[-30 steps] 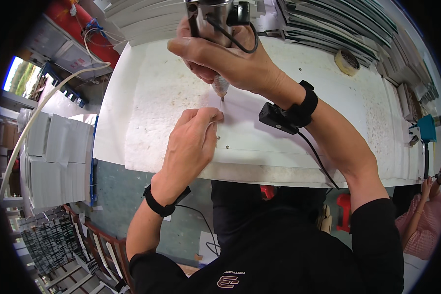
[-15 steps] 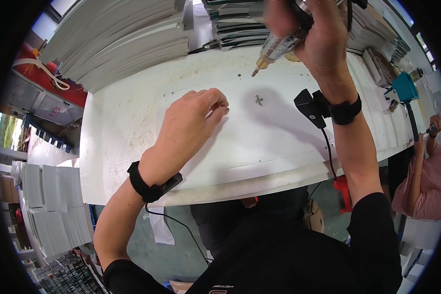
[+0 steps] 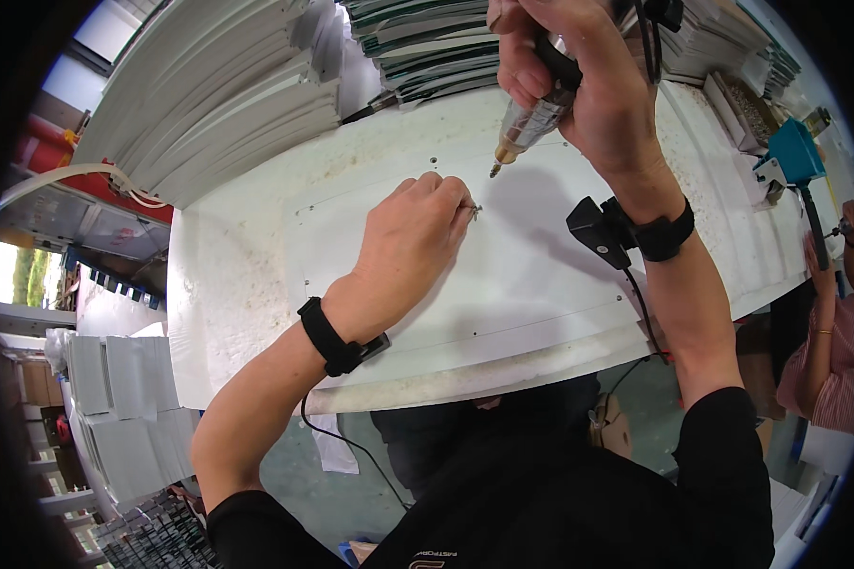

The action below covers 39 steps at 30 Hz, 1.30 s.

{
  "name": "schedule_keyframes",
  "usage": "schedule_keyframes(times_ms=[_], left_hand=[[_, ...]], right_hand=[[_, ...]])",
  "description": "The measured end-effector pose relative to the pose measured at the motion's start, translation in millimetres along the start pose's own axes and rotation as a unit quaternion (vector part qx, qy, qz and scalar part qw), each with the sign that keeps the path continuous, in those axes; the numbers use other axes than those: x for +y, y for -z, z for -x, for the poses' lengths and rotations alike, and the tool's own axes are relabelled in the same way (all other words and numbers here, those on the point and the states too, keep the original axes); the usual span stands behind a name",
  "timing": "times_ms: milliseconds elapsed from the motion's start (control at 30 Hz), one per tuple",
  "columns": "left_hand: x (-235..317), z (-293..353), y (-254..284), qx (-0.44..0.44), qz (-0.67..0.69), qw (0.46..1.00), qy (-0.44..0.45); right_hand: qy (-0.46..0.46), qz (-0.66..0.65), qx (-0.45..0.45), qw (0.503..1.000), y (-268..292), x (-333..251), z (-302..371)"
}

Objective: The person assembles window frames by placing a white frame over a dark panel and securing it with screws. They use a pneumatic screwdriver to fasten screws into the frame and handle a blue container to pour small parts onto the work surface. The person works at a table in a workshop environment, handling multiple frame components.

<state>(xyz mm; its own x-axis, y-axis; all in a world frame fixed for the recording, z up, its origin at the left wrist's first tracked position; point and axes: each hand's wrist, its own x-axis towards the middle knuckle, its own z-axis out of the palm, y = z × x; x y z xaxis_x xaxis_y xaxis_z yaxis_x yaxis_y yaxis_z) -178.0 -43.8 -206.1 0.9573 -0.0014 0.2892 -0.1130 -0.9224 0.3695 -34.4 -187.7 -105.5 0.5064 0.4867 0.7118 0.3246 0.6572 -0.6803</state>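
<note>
My left hand [image 3: 416, 232] is closed in a pinch on small metal screws [image 3: 477, 210] at the middle of a white panel [image 3: 531, 275]. Only the ends of the screws show past the fingertips, so I cannot tell whether all of them are gripped. My right hand [image 3: 603, 104] is wrapped round a power screwdriver [image 3: 529, 128] with a clear body and a brass-coloured nose. Its bit points down and left, just above and right of the left fingertips, apart from the screws. Small holes dot the panel, one of them left of the bit.
Tall stacks of white sheets [image 3: 228, 85] and green-edged sheets [image 3: 427, 47] line the table's far side. At the right stand a box of small parts [image 3: 738, 114] and a teal tool [image 3: 797, 156]. Another person's arm [image 3: 821, 322] is at the far right. Cables hang from my wrist straps.
My left hand has moved right and closed on the screws, which lay loose on the panel before. The screwdriver bit has come slightly lower in the view.
</note>
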Motion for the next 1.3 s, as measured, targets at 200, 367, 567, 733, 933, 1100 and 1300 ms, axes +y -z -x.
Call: schedule_keyframes(times_ms=[200,367,567,733,933,1100,1300], left_hand=[[-0.6,-10.4,-2.9,-0.018,-0.088,0.995,-0.036],[-0.3,-11.2,-1.6,-0.026,-0.098,0.994,-0.048],[19.4,36.3,38.7,-0.031,0.239,0.959,0.152],[4.2,89.2,45.7,0.077,0.473,0.841,0.254],[-5.6,116.2,40.4,0.108,0.576,0.776,0.234],[-8.4,122.4,40.0,0.115,0.598,0.758,0.235],[-14.6,126.9,41.5,0.116,0.607,0.753,0.226]], right_hand=[[0.003,0.000,-0.001,1.000,0.9,-6.6,-0.1],[-0.024,0.004,0.043,0.999,-13.2,-21.4,3.0],[-0.047,-0.130,0.061,0.989,-23.8,-21.7,6.9],[-0.037,-0.165,0.017,0.985,-43.9,-15.7,5.8],[-0.119,-0.258,0.045,0.958,-75.8,0.9,5.5],[-0.135,-0.232,0.052,0.962,-106.4,-15.2,3.4],[-0.135,-0.220,0.056,0.964,-119.6,-13.3,3.1]])
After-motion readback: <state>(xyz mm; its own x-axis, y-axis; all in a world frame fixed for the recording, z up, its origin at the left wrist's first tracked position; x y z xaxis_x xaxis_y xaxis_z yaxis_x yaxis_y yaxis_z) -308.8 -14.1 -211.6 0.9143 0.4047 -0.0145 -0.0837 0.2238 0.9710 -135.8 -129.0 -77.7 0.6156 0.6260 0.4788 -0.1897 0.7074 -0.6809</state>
